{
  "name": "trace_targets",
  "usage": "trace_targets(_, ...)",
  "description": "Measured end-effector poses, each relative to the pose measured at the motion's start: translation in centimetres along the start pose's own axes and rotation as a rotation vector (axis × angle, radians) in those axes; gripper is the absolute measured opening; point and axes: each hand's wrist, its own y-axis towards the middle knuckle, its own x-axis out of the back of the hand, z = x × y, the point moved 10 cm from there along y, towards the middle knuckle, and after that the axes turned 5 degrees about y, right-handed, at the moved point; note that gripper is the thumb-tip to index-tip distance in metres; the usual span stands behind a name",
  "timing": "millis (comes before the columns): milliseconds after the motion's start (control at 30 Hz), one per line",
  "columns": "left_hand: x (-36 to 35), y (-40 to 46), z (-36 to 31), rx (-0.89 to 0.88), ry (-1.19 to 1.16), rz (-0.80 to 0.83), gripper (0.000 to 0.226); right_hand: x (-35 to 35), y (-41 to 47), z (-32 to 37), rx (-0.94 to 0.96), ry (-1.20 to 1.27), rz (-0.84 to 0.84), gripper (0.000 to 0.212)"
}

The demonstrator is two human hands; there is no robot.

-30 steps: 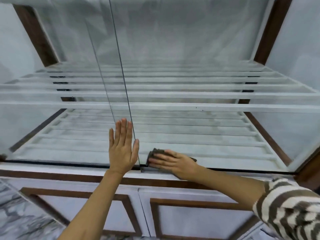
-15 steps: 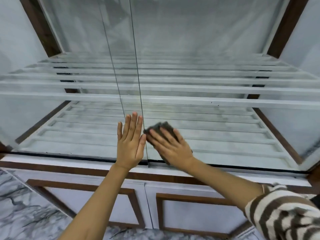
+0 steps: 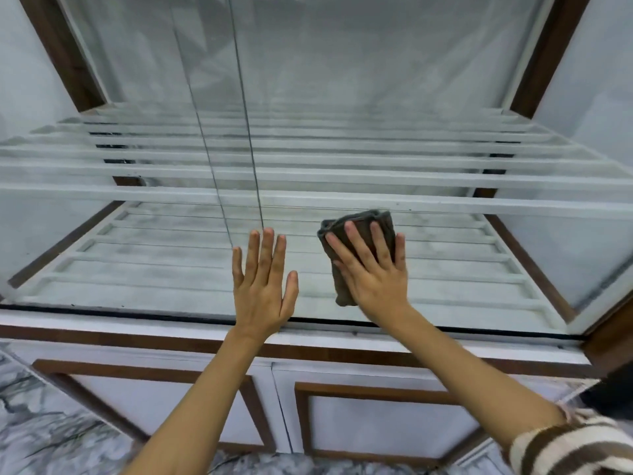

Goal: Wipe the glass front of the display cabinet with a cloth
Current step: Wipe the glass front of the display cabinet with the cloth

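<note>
The display cabinet's glass front [image 3: 428, 132] fills the upper view, made of two sliding panes that overlap near the middle. My right hand [image 3: 373, 275] presses a folded dark grey cloth [image 3: 356, 231] flat against the right pane, low down, fingers spread over it. My left hand [image 3: 262, 286] lies flat and empty on the glass beside the panes' overlapping edges [image 3: 255, 186], fingers together and pointing up. Behind the glass are white slatted shelves.
A white ledge with brown trim [image 3: 137, 334] runs under the glass. Below it are white cabinet doors with brown frames [image 3: 376, 423]. Brown side posts [image 3: 65, 53] frame the cabinet. Marbled floor [image 3: 41, 433] shows at the bottom left.
My right hand has carried the cloth up from the bottom rail and then to the right across the pane. My left hand has stayed flat on the glass.
</note>
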Motion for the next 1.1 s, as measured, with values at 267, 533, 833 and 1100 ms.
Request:
trace_targets(267,-2.9,2.4,-5.4,-0.175,-0.116,0.008,0.06,-3.1,-12.6,0.7,-0.244,-0.004,0.208,0.052)
trace_targets(533,-4.2,2.7,-5.4,-0.132,0.079,-0.089,0.064,4.4,-6.5,-13.2,-0.913,0.091,-0.24,0.056)
trace_targets(833,-4.0,3.1,-9.0,0.009,-0.086,-0.069,0.067,2.9,-15.4,-13.4,-1.052,0.126,-0.071,0.06)
trace_targets(1100,-5.7,4.8,-16.2,-0.059,-0.076,-0.065,0.062,9.8,-18.9,-26.5,-1.573,0.182,-0.432,0.069)
